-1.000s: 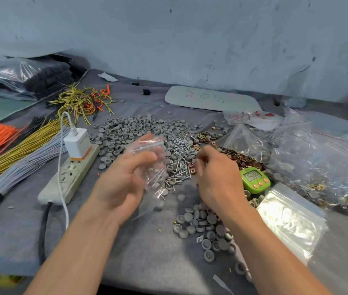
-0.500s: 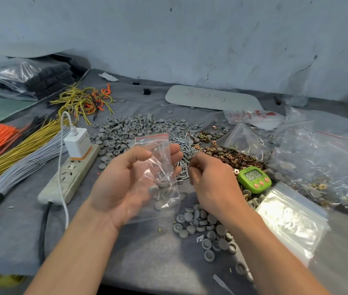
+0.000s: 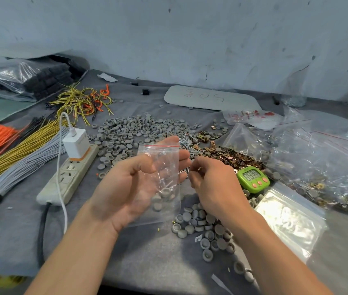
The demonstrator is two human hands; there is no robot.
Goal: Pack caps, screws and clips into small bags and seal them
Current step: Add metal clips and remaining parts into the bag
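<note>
My left hand (image 3: 124, 188) holds a small clear zip bag (image 3: 162, 177) with a red seal line, thumb on its front and fingers behind. A few grey caps and screws lie in its bottom. My right hand (image 3: 213, 184) hovers just right of the bag with fingers curled, pinching small screws near the bag's edge. Grey caps (image 3: 139, 133) spread in a big pile behind, a smaller cap pile (image 3: 202, 222) lies under my right wrist. Silver screws (image 3: 190, 143) and brassy clips (image 3: 232, 156) lie beyond my hands.
A power strip (image 3: 71, 177) with a white charger (image 3: 76, 143) sits at left beside yellow, grey and orange wire bundles (image 3: 15, 150). A green timer (image 3: 252, 177), a stack of small bags (image 3: 290, 218) and large filled bags (image 3: 326, 162) lie at right.
My left hand turned palm up and raised the bag upright. My right hand lifted from the screw pile and came toward the bag's right edge.
</note>
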